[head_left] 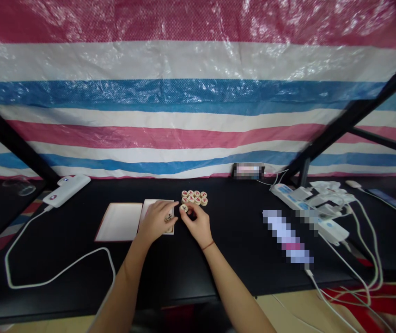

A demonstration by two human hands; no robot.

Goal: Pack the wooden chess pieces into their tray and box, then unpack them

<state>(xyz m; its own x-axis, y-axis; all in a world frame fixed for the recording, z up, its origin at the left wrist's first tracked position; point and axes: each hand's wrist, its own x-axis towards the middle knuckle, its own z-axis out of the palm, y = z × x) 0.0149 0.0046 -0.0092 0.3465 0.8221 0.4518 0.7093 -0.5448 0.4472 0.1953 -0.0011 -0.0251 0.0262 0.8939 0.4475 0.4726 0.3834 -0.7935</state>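
My right hand (199, 225) has thumb and fingers closed on a round xiangqi piece (183, 208) with a dark character. It is just in front of a block of stacked xiangqi pieces (194, 198) marked in red. My left hand (156, 221) reaches over a shallow white box (148, 202), its index finger and thumb apart. A piece with a black character (169, 216) shows between them; whether the fingers touch it I cannot tell. More pieces lie in the box, mostly covered by this hand. Left of it rests the box lid (119, 222), white inside.
A white power bank (66, 189) with a cable lies at the left. On the right are a blurred phone-like object (288, 236), a white power strip (329, 229) and several cables. Another blurred device (248, 171) leans against the striped sheet (170, 134) behind the black table (177, 273).
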